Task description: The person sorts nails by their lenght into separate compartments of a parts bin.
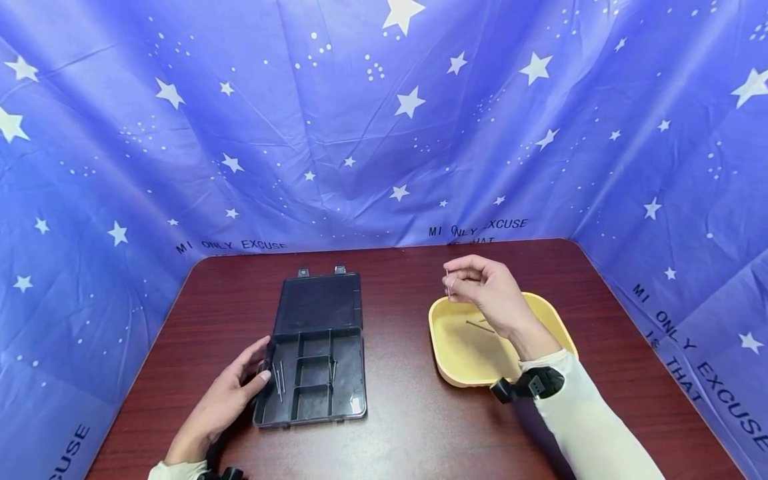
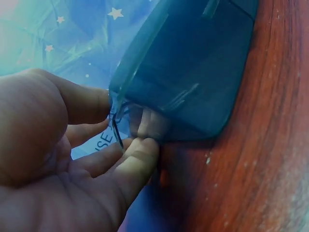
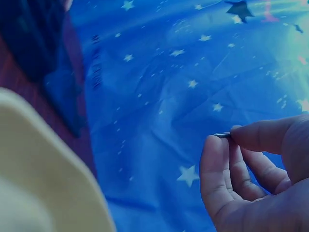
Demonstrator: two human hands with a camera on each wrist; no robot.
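Note:
Above the far left rim of a yellow bowl (image 1: 462,378), my right hand (image 1: 492,293) pinches a thin nail (image 1: 447,283) upright between thumb and fingertips. The right wrist view shows the same nail (image 3: 222,135) nearly end-on. Several nails (image 1: 480,327) lie in the bowl, partly hidden by my forearm. My left hand (image 1: 219,400) grips the left side of a dark, see-through compartment box (image 1: 348,400), thumb at the rim. Slim nails (image 1: 279,381) lie in its long left compartment, and others (image 1: 333,371) sit by the divider of the right one.
The box lid (image 1: 321,303) is folded back flat toward the far side, its two latches (image 1: 340,269) pointing away. Both containers stand on a dark red wooden table (image 1: 396,400). Behind the table hangs a blue star-patterned cloth (image 1: 360,133).

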